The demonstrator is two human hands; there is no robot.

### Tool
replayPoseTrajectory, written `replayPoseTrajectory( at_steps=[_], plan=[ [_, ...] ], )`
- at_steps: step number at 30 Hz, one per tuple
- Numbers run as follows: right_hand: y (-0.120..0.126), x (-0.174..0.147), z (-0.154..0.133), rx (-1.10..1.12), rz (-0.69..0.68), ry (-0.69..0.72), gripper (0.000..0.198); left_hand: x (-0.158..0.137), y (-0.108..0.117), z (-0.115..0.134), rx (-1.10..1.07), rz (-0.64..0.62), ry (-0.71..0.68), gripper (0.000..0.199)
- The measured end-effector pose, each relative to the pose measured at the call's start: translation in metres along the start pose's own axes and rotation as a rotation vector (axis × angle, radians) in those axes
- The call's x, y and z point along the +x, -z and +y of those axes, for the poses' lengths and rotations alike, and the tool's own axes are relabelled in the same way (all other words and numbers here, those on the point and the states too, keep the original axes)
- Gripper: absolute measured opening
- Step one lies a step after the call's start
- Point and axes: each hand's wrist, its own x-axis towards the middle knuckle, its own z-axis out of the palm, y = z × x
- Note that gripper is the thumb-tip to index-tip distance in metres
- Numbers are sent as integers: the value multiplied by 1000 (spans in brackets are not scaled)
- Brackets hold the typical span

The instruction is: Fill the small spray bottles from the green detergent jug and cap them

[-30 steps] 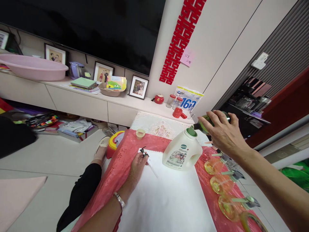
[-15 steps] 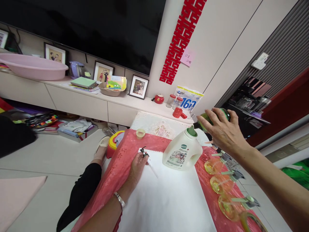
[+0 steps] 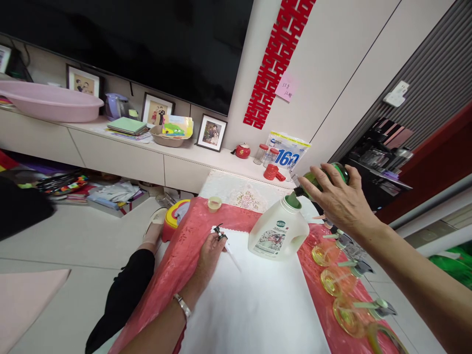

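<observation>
The left hand (image 3: 208, 253) is pinching a pump head (image 3: 221, 234) above a white covering (image 3: 254, 314); the right hand (image 3: 342, 201) is grasping a tipped green bottle (image 3: 342, 171) at the mouth of a standing jug (image 3: 278, 233). Keeping its neck centred is likely avoiding spills. Alongside, pump bottles (image 3: 334, 285) are standing below the right forearm, probably impeding lower movement; beyond, a small cup (image 3: 214, 204) is sitting.

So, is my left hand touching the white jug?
Apart. The head view shows a strip of white surface between the left hand and the jug; the hand holds the black pump.
</observation>
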Motion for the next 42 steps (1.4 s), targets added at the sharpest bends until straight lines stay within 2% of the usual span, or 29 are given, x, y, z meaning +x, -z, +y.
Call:
replayPoseTrajectory(
  at_steps=[12, 24, 42],
  plan=[
    [2, 2, -3, -27, 45, 14, 39, -1, -2, 4, -24, 23, 24, 37],
    [-2, 2, -6, -3, 33, 2, 40, -1, -2, 4, -17, 28, 29, 38],
    [1, 3, -8, 12, 32, -13, 40, -1, 0, 3, -10, 10, 9, 33]
  ],
)
